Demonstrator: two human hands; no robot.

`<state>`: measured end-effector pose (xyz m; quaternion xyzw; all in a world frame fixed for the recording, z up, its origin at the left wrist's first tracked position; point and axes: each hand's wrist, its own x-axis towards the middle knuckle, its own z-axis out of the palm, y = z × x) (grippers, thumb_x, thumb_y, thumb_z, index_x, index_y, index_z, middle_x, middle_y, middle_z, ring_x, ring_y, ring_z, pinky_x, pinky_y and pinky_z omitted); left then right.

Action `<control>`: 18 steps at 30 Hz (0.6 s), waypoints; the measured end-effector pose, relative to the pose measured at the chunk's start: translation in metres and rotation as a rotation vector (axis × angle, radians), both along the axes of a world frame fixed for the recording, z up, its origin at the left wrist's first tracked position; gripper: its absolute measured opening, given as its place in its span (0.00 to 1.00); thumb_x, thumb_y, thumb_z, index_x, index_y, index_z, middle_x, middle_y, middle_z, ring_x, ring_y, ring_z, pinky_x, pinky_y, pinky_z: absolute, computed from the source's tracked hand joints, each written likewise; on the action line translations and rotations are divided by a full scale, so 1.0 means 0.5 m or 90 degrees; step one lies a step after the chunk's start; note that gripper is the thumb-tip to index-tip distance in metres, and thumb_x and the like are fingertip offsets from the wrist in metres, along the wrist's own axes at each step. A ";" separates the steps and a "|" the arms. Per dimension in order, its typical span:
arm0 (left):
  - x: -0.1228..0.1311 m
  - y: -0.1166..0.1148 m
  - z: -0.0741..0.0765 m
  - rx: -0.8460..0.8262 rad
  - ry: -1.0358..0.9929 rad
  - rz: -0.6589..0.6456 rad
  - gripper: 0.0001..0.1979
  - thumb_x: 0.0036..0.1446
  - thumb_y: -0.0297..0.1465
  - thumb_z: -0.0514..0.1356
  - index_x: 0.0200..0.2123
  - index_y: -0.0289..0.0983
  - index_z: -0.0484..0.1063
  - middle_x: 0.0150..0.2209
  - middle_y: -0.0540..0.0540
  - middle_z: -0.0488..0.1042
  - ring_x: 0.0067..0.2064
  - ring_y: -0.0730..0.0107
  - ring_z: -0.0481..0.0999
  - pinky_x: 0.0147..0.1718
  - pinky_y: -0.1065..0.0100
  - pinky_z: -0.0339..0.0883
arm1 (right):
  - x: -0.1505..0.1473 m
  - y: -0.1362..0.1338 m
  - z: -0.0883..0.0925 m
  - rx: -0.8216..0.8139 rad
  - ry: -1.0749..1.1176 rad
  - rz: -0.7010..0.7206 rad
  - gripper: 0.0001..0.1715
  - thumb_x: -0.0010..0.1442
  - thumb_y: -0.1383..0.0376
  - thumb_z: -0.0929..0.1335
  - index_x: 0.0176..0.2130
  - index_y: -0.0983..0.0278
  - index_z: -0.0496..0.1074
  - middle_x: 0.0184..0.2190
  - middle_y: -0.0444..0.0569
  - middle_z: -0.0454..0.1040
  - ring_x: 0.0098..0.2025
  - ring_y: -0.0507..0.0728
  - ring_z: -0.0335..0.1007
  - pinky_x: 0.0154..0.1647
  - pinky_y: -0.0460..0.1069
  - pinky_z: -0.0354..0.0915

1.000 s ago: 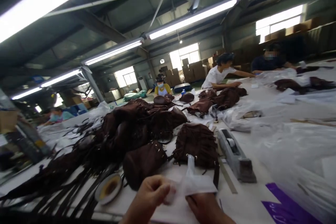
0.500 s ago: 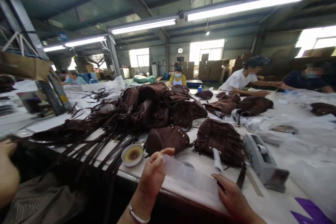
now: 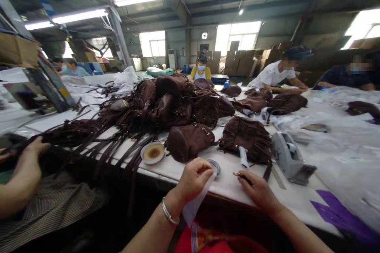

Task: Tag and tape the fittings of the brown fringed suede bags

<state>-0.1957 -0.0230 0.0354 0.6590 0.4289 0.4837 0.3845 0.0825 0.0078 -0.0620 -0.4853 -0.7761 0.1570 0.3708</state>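
My left hand (image 3: 192, 180) pinches a thin translucent white sheet (image 3: 196, 204), which hangs below the fingers past the table edge. A silver bangle circles that wrist. My right hand (image 3: 261, 193), apart from the sheet, is closed around a small dark tool with a metal tip (image 3: 238, 174); its exact kind is unclear. Beyond the left fingers lies a grey round disc (image 3: 214, 167). Near both hands rest a smooth brown bag (image 3: 190, 142) and a fringed brown drawstring bag (image 3: 245, 138) with a pale rolled strip (image 3: 243, 157) on its front.
A shallow dish of yellowish paste (image 3: 152, 153) sits near the front edge. Brown bags (image 3: 172, 102) with long straps are heaped behind it. At right are a grey tape dispenser (image 3: 291, 162), purple pieces (image 3: 335, 207) and clear plastic (image 3: 341, 146). A co-worker's arm (image 3: 25, 178) reaches in at left.
The sheet, earlier stretched between both hands, now hangs from my left hand alone. That hand has moved right and turned downward. The camera view has tilted down slightly.
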 end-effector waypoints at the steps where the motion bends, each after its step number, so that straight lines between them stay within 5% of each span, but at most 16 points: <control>1: 0.009 0.002 -0.007 -0.004 0.028 0.006 0.08 0.58 0.33 0.62 0.36 0.34 0.77 0.35 0.44 0.76 0.38 0.67 0.74 0.40 0.67 0.67 | 0.003 -0.004 0.011 0.000 0.001 0.003 0.17 0.65 0.55 0.64 0.43 0.61 0.77 0.41 0.53 0.80 0.43 0.61 0.78 0.47 0.54 0.73; 5: 0.052 0.017 -0.038 -0.067 0.048 0.022 0.31 0.52 0.27 0.65 0.60 0.35 0.66 0.34 0.49 0.77 0.34 0.70 0.75 0.39 0.68 0.70 | 0.015 -0.025 0.062 0.011 0.002 0.019 0.16 0.66 0.56 0.64 0.43 0.61 0.76 0.39 0.52 0.80 0.41 0.59 0.77 0.44 0.51 0.72; 7: 0.073 0.024 -0.048 -0.065 0.073 0.040 0.36 0.49 0.26 0.67 0.62 0.35 0.64 0.37 0.47 0.79 0.34 0.69 0.76 0.41 0.65 0.71 | 0.018 -0.037 0.088 0.008 -0.003 0.035 0.16 0.67 0.57 0.63 0.44 0.61 0.76 0.38 0.51 0.79 0.40 0.58 0.76 0.42 0.50 0.71; 10: 0.098 0.034 -0.053 -0.021 0.128 0.055 0.17 0.47 0.27 0.69 0.43 0.36 0.79 0.47 0.40 0.78 0.44 0.61 0.78 0.48 0.60 0.70 | 0.019 -0.053 0.115 -0.014 -0.006 0.058 0.16 0.68 0.58 0.62 0.45 0.61 0.76 0.38 0.51 0.79 0.40 0.57 0.76 0.42 0.49 0.70; 12: 0.112 0.037 -0.053 -0.003 0.152 0.053 0.02 0.50 0.27 0.67 0.29 0.36 0.80 0.46 0.39 0.79 0.49 0.58 0.77 0.52 0.58 0.67 | 0.019 -0.061 0.124 -0.035 -0.006 0.071 0.16 0.69 0.58 0.61 0.45 0.61 0.76 0.39 0.51 0.79 0.40 0.57 0.75 0.42 0.49 0.69; 18: 0.145 0.033 -0.052 -0.054 0.151 0.003 0.08 0.55 0.34 0.65 0.29 0.36 0.80 0.29 0.46 0.79 0.32 0.67 0.76 0.34 0.67 0.68 | 0.028 -0.065 0.142 -0.035 -0.020 0.050 0.18 0.70 0.58 0.60 0.43 0.62 0.76 0.37 0.51 0.79 0.38 0.56 0.75 0.41 0.49 0.68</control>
